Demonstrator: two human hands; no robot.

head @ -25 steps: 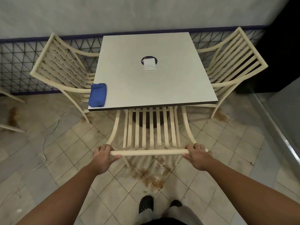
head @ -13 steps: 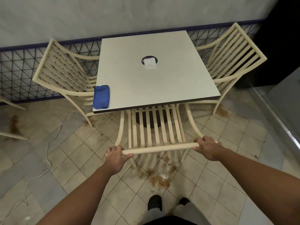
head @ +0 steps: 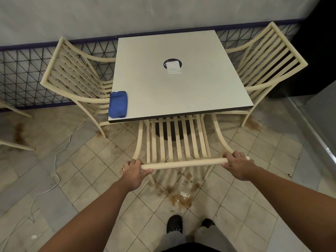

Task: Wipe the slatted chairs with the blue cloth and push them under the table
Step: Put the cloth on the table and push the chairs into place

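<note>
Outdoors, both hands, left hand (head: 133,170) and right hand (head: 236,163), are gripping the cream slatted chair (head: 179,142)'s rounded top rail; folded blue cloth (head: 118,104) is lying on the smooth square table (head: 172,95).

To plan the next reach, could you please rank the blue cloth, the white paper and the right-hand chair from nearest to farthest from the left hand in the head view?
From the left hand, which holds the near chair:
1. blue cloth, at the near-left corner of the table.
2. white paper, at the table's centre.
3. right-hand chair, beyond the table's right edge.
</note>
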